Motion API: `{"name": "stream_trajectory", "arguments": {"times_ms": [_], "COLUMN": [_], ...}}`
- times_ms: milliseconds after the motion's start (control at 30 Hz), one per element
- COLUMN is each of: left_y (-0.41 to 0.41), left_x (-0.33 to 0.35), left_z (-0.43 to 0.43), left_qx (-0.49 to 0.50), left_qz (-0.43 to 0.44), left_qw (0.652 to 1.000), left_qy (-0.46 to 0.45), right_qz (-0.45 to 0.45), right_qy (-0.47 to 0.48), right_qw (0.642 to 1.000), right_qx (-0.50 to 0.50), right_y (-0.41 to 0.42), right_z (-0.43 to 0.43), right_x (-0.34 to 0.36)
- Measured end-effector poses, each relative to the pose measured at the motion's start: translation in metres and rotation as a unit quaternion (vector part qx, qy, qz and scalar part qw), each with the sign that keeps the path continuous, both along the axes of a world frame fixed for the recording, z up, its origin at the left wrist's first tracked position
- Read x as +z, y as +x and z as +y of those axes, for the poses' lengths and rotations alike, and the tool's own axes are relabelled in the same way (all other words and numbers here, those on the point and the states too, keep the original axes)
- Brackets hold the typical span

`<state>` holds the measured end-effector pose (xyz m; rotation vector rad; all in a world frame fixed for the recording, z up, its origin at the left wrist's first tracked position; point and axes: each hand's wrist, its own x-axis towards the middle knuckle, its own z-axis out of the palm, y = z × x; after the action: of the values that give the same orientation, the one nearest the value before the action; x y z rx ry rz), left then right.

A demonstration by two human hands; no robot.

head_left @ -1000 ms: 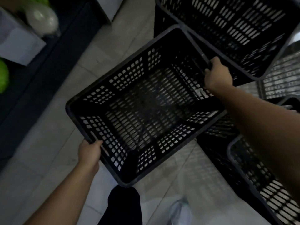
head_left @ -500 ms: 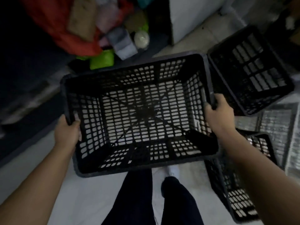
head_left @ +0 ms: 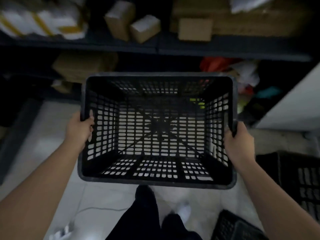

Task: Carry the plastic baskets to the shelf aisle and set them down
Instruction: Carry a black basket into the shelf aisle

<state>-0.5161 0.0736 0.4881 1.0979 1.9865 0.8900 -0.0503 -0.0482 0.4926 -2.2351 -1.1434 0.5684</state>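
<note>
A black perforated plastic basket [head_left: 155, 181] hangs level in front of me above the pale tiled floor, empty inside. My left hand [head_left: 80, 129] grips its left rim, fingers curled over the edge. My right hand [head_left: 238, 141] grips the right rim the same way. The basket's far edge points at a dark metal shelf [head_left: 155, 46] straight ahead.
The shelf carries cardboard boxes [head_left: 138, 26] and white packages [head_left: 39, 19]; red and coloured bags [head_left: 225, 66] lie on the level below. More black baskets [head_left: 303, 184] stand on the floor at the right. A white panel [head_left: 294, 104] rises at far right. My legs are beneath the basket.
I have turned with the basket: the other baskets slid to the right edge and the shelf now faces me. Both hands keep their grip on the rims.
</note>
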Motion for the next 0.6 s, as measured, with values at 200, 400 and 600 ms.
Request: {"name": "stream_trajectory", "arguments": {"times_ms": [200, 400, 600], "left_y": [-0.182, -0.369, -0.514], "left_x": [0.064, 0.082, 0.087], "left_z": [-0.050, -0.099, -0.138], "left_qx": [0.158, 0.268, 0.354], "left_qz": [-0.028, -0.027, -0.008], "left_qw": [0.987, 0.963, 0.935], "left_qy": [0.026, 0.032, 0.031], "right_qz": [-0.020, -0.040, -0.013], "right_qy": [0.014, 0.032, 0.026], "right_qw": [0.988, 0.965, 0.935], "right_qx": [0.152, 0.258, 0.353], "right_y": [-0.166, -0.374, -0.557], "right_z": [0.086, 0.156, 0.206], "right_x": [0.050, 0.068, 0.072]}}
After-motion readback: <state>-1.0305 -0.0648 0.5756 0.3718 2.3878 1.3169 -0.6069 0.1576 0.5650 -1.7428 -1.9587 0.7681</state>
